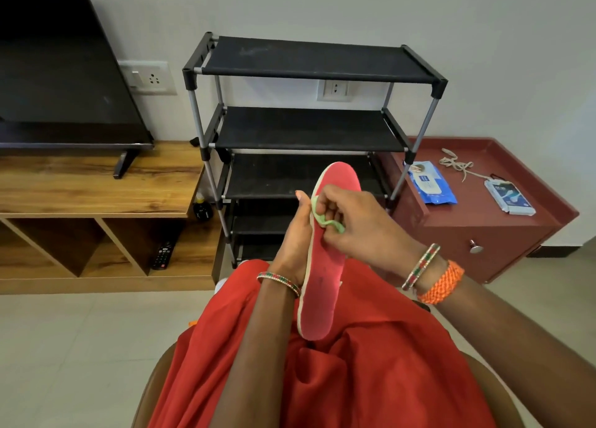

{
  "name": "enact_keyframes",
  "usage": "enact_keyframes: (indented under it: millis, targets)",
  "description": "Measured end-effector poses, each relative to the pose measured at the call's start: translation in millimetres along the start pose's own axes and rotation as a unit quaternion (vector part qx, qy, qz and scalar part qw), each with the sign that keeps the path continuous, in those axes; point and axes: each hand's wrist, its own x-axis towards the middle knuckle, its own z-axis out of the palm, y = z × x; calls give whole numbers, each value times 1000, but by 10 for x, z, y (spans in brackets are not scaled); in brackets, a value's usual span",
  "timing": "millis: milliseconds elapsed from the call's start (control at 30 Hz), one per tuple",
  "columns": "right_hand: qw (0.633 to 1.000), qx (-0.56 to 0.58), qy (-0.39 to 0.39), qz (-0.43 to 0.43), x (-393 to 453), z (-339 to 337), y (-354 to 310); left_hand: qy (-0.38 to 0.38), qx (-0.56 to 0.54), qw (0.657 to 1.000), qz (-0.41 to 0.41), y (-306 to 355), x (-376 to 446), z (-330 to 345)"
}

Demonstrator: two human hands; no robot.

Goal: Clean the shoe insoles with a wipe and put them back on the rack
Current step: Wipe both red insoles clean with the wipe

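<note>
A red insole (322,285) with a pale edge stands on end over my lap, toe up, in front of the black shoe rack (309,127). My left hand (292,243) grips its left edge from behind. My right hand (358,224) pinches a small greenish wipe (324,219) against the upper part of the insole's red face. All the rack's shelves that I can see hold nothing.
A red cabinet (483,230) to the right of the rack carries a blue wipes pack (432,184), a lace (458,166) and a small packet (509,198). On the left stands a wooden TV unit (96,182) with a TV (64,72) and a remote (164,255).
</note>
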Motion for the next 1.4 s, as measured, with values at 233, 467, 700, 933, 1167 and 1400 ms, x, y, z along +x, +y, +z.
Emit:
enact_keyframes:
  millis: [233, 467, 700, 933, 1167, 1400]
  targets:
    - [981, -102, 164, 16, 213, -140, 66, -10, 31, 999, -31, -40, -6, -8]
    - [997, -16, -62, -33, 202, -203, 61, -7, 0, 1000, -10, -70, -19, 61]
    - [970, -227, 93, -4, 353, -356, 110, 3, 47, 997, -53, -89, 13, 54]
    - [986, -44, -160, -7, 159, -313, 47, 28, 14, 999, -29, -33, 3, 14]
    - [977, 30, 208, 28, 289, -580, 53, -16, -3, 1000, -23, -42, 15, -39]
    - [993, -10, 104, 54, 209, -273, 25, -25, -5, 1000, -8, -33, -17, 0]
